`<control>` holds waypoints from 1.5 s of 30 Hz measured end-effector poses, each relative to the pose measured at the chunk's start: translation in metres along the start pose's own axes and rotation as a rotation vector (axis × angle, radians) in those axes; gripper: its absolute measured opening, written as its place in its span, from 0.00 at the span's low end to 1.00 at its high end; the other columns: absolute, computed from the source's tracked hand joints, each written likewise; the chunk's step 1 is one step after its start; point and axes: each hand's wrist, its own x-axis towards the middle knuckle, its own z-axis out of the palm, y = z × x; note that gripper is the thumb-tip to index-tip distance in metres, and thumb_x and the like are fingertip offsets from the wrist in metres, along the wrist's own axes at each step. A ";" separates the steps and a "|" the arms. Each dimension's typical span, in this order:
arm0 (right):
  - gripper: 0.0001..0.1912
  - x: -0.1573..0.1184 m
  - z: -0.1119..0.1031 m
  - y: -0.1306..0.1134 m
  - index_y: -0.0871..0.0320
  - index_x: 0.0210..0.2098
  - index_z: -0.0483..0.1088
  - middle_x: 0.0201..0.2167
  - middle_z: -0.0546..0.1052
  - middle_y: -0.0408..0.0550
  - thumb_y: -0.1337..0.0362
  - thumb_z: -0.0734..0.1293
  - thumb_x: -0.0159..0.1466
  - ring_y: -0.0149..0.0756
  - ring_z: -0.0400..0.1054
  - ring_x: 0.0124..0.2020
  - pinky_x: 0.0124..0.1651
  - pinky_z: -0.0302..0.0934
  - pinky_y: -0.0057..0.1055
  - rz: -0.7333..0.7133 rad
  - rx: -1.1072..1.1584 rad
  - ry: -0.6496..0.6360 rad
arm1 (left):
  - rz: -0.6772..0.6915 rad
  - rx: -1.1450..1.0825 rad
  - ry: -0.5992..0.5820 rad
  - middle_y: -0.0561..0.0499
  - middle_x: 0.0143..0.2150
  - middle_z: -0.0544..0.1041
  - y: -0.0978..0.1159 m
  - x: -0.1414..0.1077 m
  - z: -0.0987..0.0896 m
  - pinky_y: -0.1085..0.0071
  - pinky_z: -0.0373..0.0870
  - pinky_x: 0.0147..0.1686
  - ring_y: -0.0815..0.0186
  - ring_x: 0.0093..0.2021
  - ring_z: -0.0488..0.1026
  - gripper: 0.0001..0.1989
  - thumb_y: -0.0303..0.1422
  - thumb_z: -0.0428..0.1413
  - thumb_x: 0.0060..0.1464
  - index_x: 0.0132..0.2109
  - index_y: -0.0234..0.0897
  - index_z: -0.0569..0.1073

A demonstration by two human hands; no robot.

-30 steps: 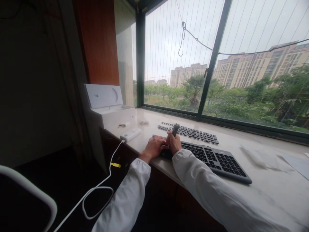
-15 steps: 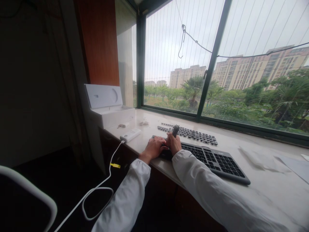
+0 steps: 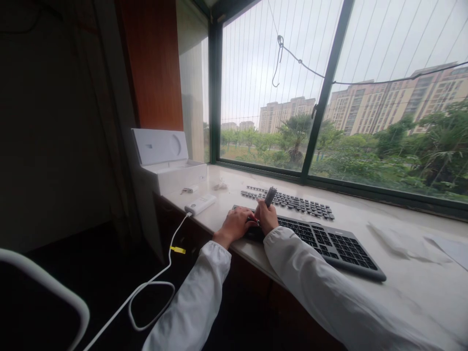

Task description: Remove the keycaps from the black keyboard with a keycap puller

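Observation:
My right hand [image 3: 266, 216] is wrapped round a thick black stick-shaped tool [image 3: 271, 195], held tilted with its top end up and its lower end down by the keyboard's left part. What the tool is exactly I cannot make out. My left hand [image 3: 238, 222] lies bent over the left end of the black keyboard [image 3: 356, 248], its thumb and forefinger close to the tool's lower end. Something small and red shows between the two hands. Behind the keyboard, dark keycaps [image 3: 303, 204] lie spread in rows on the pale tabletop. My hands cover the keyboard's left end.
An open white box [image 3: 183, 175] stands at the back left. A white power bank [image 3: 200, 204] with a white cable [image 3: 170, 261] hanging off the edge lies before it. Near it are a small white item [image 3: 190, 189] and crumpled plastic [image 3: 220, 185]. Plastic wrapping [image 3: 402, 239] lies right.
The whole view has shifted slightly, moving things a little to the right. The tool leans a bit more to the right in my right hand. Both hands stay at the keyboard's left end.

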 end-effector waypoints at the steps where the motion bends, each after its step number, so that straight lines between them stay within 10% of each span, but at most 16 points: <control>1: 0.23 -0.001 0.000 -0.001 0.55 0.13 0.55 0.08 0.59 0.39 0.53 0.63 0.59 0.28 0.53 0.12 0.18 0.49 0.28 -0.005 -0.003 0.004 | -0.002 -0.003 -0.003 0.51 0.48 0.74 0.000 0.000 0.000 0.64 0.63 0.50 0.61 0.52 0.65 0.11 0.40 0.51 0.60 0.42 0.43 0.75; 45: 0.23 -0.008 0.002 -0.010 0.54 0.17 0.56 0.12 0.59 0.37 0.48 0.64 0.58 0.29 0.52 0.16 0.21 0.50 0.28 -0.134 -0.080 -0.117 | -0.020 0.012 0.024 0.52 0.48 0.76 0.006 -0.003 -0.006 0.62 0.62 0.51 0.60 0.51 0.67 0.09 0.38 0.52 0.59 0.44 0.45 0.74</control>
